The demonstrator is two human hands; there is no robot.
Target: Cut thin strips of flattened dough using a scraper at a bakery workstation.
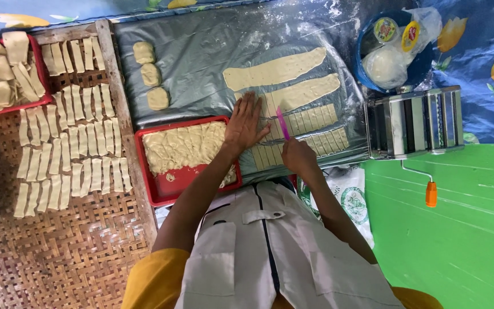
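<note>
The left hand (246,123) lies flat, fingers spread, on the dough strips (301,123) near the front edge of the grey sheet (201,51). The right hand (297,155) is closed round a pink knife (282,123). The two nearer strips look cut; two long strips (281,70) and three dough lumps (151,74) remain uncut

Beside the shiny metal pasta machine (414,122), the plastic sheet (201,51) looks glossy and dusted with flour. The dough strips (307,91) on it are matt and soft. Further from the machine, the woven mat (58,246) looks rough.
</note>
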